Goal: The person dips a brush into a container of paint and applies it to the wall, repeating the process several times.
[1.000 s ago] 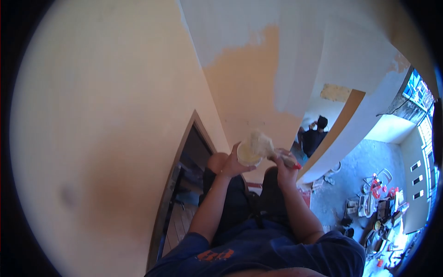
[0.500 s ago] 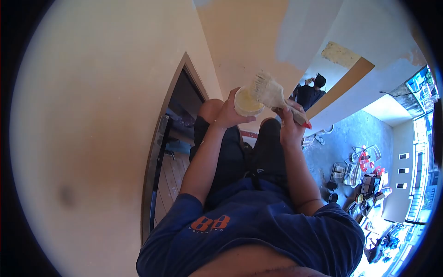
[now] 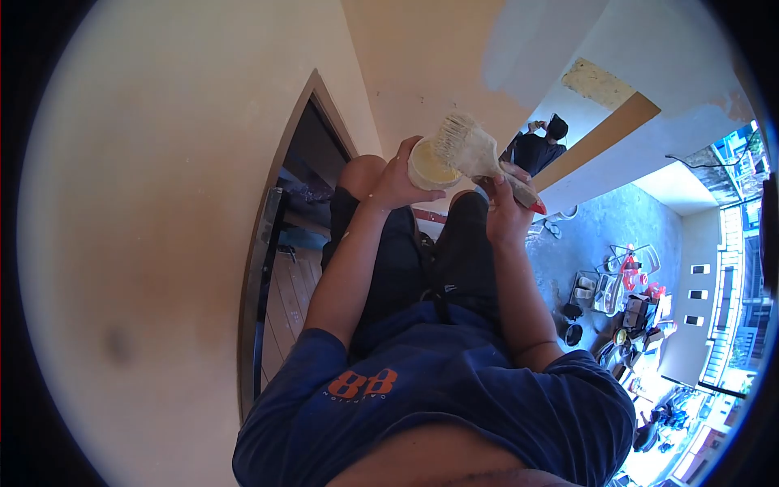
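Note:
My left hand (image 3: pixel 399 180) is wrapped round a small round tub (image 3: pixel 432 168) with pale yellowish paint inside. The wide paintbrush (image 3: pixel 477 154) is in my right hand (image 3: pixel 509 207), its red-tipped handle pointing down to the right. Pale paint coats the bristles, which point up and to the left and overlap the tub's rim from this view. Whether bristles and rim touch, I cannot tell. Both hands are above my knees, with the tub left of the brush.
A doorway (image 3: pixel 312 105) with a dark interior stands at the left. Another person (image 3: pixel 539 152) in dark clothes is beyond the wall corner. Stools, containers and assorted items (image 3: pixel 625 296) lie on the grey floor (image 3: pixel 580 252) far below right.
The tub and brush have shifted slightly left and up in view, both still held. The background has shifted with the camera.

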`<move>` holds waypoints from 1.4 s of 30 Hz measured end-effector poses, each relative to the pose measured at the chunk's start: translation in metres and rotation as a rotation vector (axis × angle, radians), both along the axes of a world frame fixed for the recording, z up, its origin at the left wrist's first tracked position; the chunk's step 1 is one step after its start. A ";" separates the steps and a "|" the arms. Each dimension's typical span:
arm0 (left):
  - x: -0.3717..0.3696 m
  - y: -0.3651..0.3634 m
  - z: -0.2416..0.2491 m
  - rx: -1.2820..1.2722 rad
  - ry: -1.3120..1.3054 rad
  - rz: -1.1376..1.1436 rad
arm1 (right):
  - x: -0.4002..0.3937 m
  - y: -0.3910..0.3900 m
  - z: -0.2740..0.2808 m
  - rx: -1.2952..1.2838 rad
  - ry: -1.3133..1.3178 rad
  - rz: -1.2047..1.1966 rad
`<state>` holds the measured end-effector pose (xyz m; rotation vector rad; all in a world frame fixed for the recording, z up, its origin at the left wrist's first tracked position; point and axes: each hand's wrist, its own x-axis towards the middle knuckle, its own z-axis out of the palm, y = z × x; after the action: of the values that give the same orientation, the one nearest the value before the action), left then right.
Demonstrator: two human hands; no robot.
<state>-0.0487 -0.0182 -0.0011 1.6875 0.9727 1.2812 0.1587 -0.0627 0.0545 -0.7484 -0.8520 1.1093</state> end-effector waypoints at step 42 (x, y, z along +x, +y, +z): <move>0.022 0.111 0.000 -0.049 -0.039 0.023 | 0.016 0.099 0.023 -0.248 0.312 0.126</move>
<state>-0.0266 0.0933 -0.0011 1.6123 0.9947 1.2909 0.1746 0.0360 0.0772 -0.7073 -0.5078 1.4192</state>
